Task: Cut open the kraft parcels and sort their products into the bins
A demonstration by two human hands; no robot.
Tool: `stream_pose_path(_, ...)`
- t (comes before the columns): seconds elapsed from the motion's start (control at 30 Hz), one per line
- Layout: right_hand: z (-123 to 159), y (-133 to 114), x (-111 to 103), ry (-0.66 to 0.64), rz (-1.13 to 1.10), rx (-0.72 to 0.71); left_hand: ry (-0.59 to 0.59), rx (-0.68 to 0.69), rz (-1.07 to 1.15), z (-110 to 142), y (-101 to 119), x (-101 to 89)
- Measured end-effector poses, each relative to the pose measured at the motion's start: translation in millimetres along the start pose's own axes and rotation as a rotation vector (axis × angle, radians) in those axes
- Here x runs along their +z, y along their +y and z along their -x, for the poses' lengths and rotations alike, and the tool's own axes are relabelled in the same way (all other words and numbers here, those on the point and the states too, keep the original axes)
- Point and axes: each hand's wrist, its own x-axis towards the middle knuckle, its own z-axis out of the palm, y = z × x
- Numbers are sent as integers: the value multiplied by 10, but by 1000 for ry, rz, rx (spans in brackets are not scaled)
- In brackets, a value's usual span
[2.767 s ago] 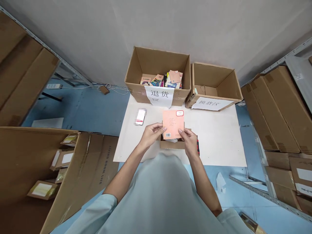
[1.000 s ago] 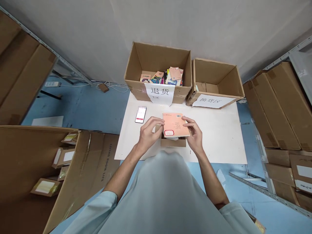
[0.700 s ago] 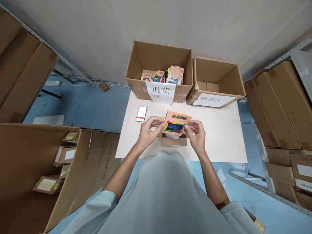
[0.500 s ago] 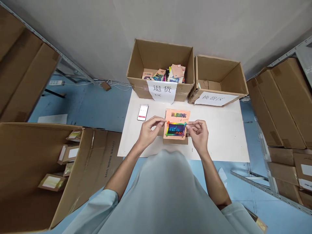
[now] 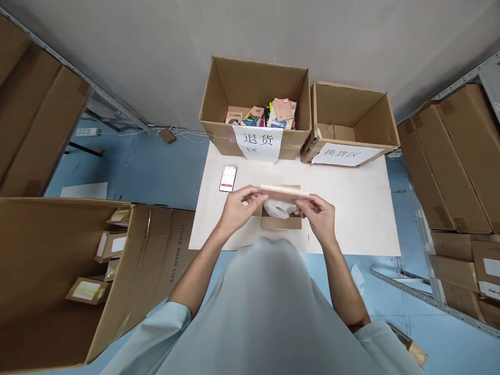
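Observation:
Between my two hands a thin book [image 5: 284, 192] is tilted so that its edge faces me; its colourful front cover is hidden. My left hand [image 5: 241, 208] pinches the book's left end between thumb and fingers. On the other end, my right hand [image 5: 317, 212] grips it the same way. Just below the book stands a small open cardboard box [image 5: 280, 223] on the white table [image 5: 351, 208], with crumpled white plastic wrapping [image 5: 278, 209] showing inside. A phone [image 5: 228, 178] with a lit screen lies to the left of my left hand.
Behind the table's middle stand a carton [image 5: 255, 88] holding several books and a second carton [image 5: 351, 112], each with a paper sign. A big open carton [image 5: 39, 234] with small parcels is at my left. Stacked boxes [image 5: 449, 166] line the right.
The book has turned from showing its colourful cover to lying edge-on between my hands. White plastic wrapping in the small box now shows beneath it. Both hands stay in nearly the same place.

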Motion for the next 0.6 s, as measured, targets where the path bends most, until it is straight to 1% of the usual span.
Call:
stream_pose_path(0.13,-29,38,77,12,15,129,32,-118,1,-15,10,52)
stream_pose_path(0.3,-94,141,92,2,-3,192,1,-177,-20,-44,-60,51)
stream_pose_path(0.47,-97,318,61,-29,18,228,-44,-244,17,-4,-215,64)
stream_pose_path(0.6,-1,524,60,-38,8,255,-36,-296,44,109,-414,101)
